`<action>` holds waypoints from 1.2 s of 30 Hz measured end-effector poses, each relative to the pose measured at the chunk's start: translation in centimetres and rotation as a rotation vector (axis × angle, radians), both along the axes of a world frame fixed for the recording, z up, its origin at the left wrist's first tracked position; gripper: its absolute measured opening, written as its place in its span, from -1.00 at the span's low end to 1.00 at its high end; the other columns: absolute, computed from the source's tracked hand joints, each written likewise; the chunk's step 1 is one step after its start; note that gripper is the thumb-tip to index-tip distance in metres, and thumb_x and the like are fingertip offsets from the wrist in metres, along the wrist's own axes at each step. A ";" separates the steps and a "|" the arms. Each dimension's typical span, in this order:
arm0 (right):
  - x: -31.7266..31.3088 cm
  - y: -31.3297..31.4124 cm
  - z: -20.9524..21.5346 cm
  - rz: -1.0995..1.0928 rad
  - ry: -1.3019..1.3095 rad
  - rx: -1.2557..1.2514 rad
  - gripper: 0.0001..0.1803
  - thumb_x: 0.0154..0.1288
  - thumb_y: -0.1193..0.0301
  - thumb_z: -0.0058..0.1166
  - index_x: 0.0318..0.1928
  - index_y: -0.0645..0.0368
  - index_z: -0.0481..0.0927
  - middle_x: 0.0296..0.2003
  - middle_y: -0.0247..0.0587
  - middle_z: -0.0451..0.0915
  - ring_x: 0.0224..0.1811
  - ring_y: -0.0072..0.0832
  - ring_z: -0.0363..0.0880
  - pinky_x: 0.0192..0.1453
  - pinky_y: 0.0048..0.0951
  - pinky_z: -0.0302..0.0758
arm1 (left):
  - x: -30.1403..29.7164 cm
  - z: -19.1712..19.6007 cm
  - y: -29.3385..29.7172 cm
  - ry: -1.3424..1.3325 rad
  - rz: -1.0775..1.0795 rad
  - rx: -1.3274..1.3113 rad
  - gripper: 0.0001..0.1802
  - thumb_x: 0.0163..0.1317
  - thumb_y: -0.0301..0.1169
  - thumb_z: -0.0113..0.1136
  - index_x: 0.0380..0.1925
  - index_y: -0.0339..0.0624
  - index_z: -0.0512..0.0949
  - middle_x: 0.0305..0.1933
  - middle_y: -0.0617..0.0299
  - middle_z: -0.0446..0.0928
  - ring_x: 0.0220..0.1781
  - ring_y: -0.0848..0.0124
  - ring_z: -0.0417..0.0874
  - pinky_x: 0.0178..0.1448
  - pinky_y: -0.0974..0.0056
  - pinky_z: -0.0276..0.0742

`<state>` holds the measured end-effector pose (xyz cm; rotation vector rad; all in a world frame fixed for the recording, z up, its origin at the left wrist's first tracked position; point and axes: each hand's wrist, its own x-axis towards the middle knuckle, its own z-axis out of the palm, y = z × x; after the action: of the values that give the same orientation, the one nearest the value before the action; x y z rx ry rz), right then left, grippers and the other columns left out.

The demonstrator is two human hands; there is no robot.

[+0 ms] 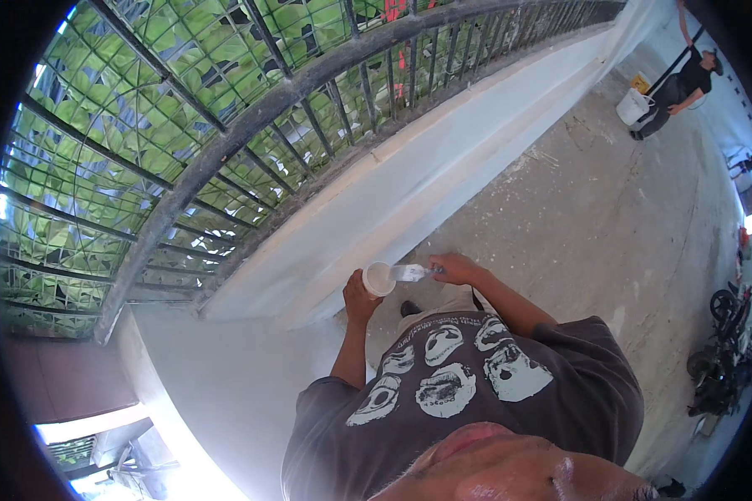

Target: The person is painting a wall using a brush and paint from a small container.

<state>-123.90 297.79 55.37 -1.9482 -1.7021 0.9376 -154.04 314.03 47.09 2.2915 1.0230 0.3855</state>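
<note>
My left hand (361,301) is closed round the side of a small white tub (379,280), its round mouth turned up toward me. In my right hand (456,269) is the handle of a flat tool with a white, straight-sided end (407,273). That end reaches the tub's right rim; whether it touches the rim is too small to tell. The tool looks like a putty knife or a flat brush, and I cannot tell which. Both hands are in front of my body, beside the low white wall (351,221).
Dark metal railing (251,125) with wire mesh tops the wall, green leaves behind it. A concrete floor (593,217) spreads to the right. At the far right a person (685,88) stands by a white bucket (633,107). A motorcycle (718,355) is parked at the right edge.
</note>
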 end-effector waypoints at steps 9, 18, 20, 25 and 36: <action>-1.5 1.6 -2.5 -0.135 0.382 -0.309 -0.69 0.52 0.15 0.02 -0.16 0.13 0.62 -0.40 -0.20 0.70 -0.53 -0.42 0.60 -0.42 -0.32 0.51 | 1.3 0.8 -0.8 -0.101 -0.021 0.069 0.16 -0.24 -0.14 0.69 0.41 -0.20 0.28 0.40 -0.01 0.43 0.45 -0.01 0.44 0.46 -0.08 0.33; 1.5 -1.1 -3.7 -0.343 0.582 -0.530 -0.66 0.55 0.10 -0.03 -0.15 0.09 0.62 -0.49 -0.37 0.56 -0.66 -0.61 0.36 -0.63 -0.47 0.27 | 1.3 0.8 -1.2 -0.117 -0.008 0.131 0.15 -0.25 -0.22 0.70 0.39 -0.22 0.29 0.37 -0.09 0.46 0.42 -0.08 0.46 0.46 -0.10 0.33; 1.8 -1.2 -3.0 -0.361 0.596 -0.525 -0.66 0.55 0.09 -0.02 -0.16 0.09 0.62 -0.49 -0.37 0.55 -0.64 -0.61 0.37 -0.62 -0.47 0.28 | 1.1 1.0 -1.2 -0.117 -0.001 0.137 0.14 -0.25 -0.23 0.71 0.39 -0.24 0.29 0.36 -0.11 0.46 0.40 -0.10 0.47 0.45 -0.11 0.35; 2.4 -1.2 0.1 -0.244 0.438 -0.379 -0.60 0.49 0.03 0.09 -0.04 0.08 0.69 -0.43 -0.25 0.66 -0.47 -0.43 0.61 -0.39 -0.31 0.55 | 1.0 0.3 -0.8 -0.156 0.021 0.128 0.16 -0.31 -0.21 0.74 0.36 -0.28 0.31 0.30 -0.18 0.49 0.30 -0.16 0.53 0.36 -0.13 0.44; 1.7 -0.6 -0.8 -0.036 -0.071 -0.008 -0.59 0.31 0.08 0.28 0.09 -0.06 0.66 -0.09 -0.09 0.70 -0.01 -0.05 0.69 0.03 -0.02 0.58 | 5.9 0.8 -0.4 -0.228 -0.044 0.029 0.14 -0.34 -0.19 0.76 0.31 -0.32 0.37 0.20 -0.20 0.57 0.24 -0.17 0.59 0.34 -0.13 0.48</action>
<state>-122.20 297.15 54.60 -2.0334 -1.6987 0.8736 -148.11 313.66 47.90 2.2298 0.8559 0.6310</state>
